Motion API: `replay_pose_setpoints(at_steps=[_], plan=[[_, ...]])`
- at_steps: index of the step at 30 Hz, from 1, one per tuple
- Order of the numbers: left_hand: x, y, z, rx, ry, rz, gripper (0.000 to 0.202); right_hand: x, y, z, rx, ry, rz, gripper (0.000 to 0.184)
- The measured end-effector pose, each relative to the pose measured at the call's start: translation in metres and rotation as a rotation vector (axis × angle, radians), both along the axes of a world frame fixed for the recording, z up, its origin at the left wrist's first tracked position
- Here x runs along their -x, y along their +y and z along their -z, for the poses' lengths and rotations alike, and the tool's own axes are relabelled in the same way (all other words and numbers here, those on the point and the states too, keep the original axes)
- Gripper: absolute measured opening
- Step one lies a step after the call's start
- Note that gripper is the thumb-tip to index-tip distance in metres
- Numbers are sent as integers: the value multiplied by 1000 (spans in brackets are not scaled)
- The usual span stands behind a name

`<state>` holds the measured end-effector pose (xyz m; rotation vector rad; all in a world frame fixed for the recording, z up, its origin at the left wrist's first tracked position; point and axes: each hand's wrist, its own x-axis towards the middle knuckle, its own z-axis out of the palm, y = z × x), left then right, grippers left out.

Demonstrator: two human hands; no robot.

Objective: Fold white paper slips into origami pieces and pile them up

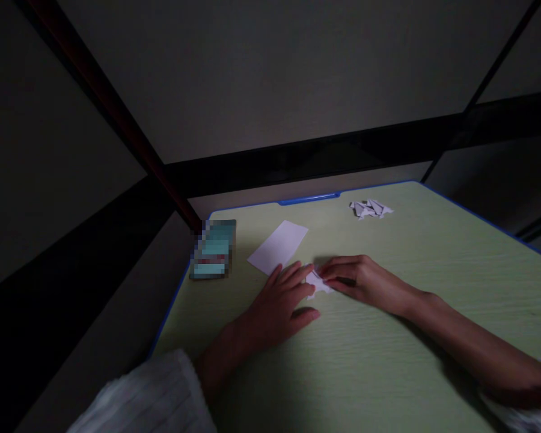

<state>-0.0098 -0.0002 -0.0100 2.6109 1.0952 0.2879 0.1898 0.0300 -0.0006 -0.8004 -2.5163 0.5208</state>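
Note:
A small white folded paper figure (316, 281) lies on the light green tabletop between my hands, partly hidden by fingers. My left hand (285, 300) rests on its left side, palm down, fingers stretched and thumb apart. From the right, my right hand (358, 278) pinches the figure's right edge between bent fingers and thumb. A flat white paper sheet (279, 245) lies just beyond my left fingers, near their tips. Farther back on the right sit folded paper figures (370, 208), close together and similarly creased.
The table (433, 252) has a blue edge and a blue raised strip (310, 198) at its back. At its left edge lies a teal, blurred rectangular object (215, 248). A dim pale wall (275, 72) with dark bands stands behind.

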Motion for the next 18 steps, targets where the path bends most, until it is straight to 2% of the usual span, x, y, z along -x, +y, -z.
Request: replay_pose_setpoints(at_steps=[6, 13, 18], plan=[[0, -1, -1, 1, -2, 6, 31, 0, 0, 1, 12, 15, -55, 18], [0, -1, 1, -6, -6, 8, 35, 6, -2, 2, -282, -163, -79, 28], [0, -1, 1, -8, -4, 4, 36, 6, 0, 4, -420, -257, -96, 28]])
